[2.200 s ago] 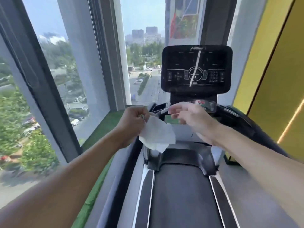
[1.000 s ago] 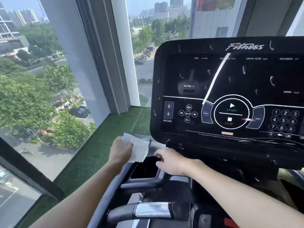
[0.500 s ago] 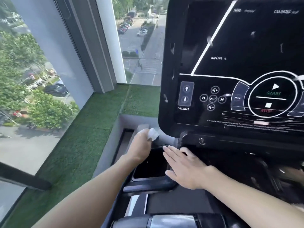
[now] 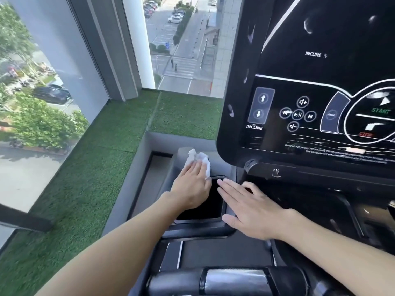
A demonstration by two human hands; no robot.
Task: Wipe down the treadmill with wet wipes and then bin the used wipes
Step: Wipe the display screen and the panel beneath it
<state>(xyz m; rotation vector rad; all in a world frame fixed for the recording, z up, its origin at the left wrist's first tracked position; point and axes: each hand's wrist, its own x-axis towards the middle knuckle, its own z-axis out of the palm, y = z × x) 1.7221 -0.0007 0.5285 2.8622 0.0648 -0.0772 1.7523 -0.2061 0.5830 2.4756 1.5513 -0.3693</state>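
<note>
Head view, looking down over both forearms at the front of the treadmill (image 4: 192, 232).

Left hand (image 4: 192, 186): fingers straight and laid together, pressing a crumpled white wet wipe (image 4: 197, 159) against the grey panel (image 4: 222, 164) just below the lower left corner of the console (image 4: 310, 92). Part of the wipe shows beyond the fingertips; the rest lies under the hand. Nothing is gripped; the hand lies flat and released.

Right hand (image 4: 250, 208): palm down, fingers straight and slightly spread, resting on the black deck at the right rim of the recessed tray (image 4: 205, 207). It holds nothing.

The two hands lie near each other but apart, with the dark tray opening between them. The left wrist crosses the tray's left side.

Console: glossy black face with pale marks and fine streaks across it. Incline buttons (image 4: 259, 105) sit at its lower left with media keys beside them. START and STOP markings lie toward the right edge of view.

Handlebar (image 4: 235, 282): black with a silver section, at the bottom of view, nearest the person.

Artificial turf (image 4: 102, 163) covers the ledge left of the machine and runs up to the window (image 4: 53, 60), which looks out on trees, parked cars and a road.
</note>
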